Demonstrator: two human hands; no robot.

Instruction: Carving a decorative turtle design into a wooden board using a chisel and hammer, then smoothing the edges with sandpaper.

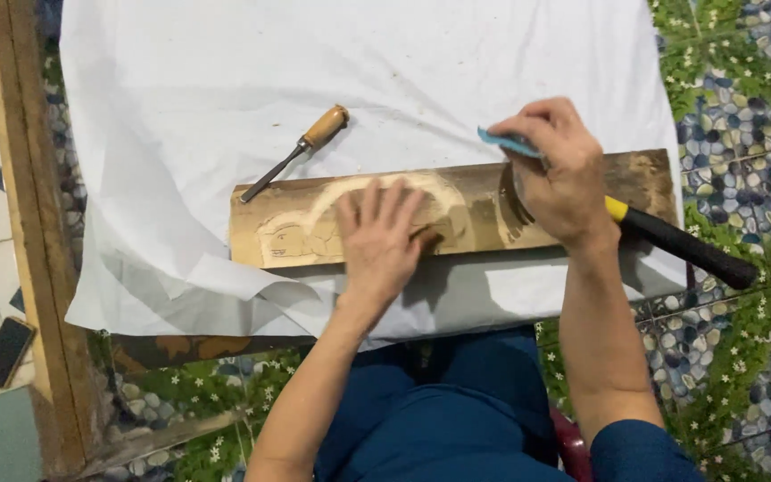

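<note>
A long wooden plank (pixel 484 210) with a carved pale curved shape lies across a white cloth (pixel 225 98). My left hand (pixel 378 236) rests flat on the plank's middle, fingers spread, holding nothing. My right hand (pixel 557 170) is over the plank's right part, fingers closed on a small blue piece, seemingly sandpaper (pixel 503 141), pressed toward the wood. A hammer with a black and yellow handle (pixel 684 245) lies under my right wrist, its head hidden by the hand.
A chisel with a wooden handle (pixel 301 150) lies on the cloth just beyond the plank's left end. A wooden beam (pixel 33 223) runs along the left. A dark phone (pixel 6 351) lies at lower left. Pebble-patterned floor shows on the right.
</note>
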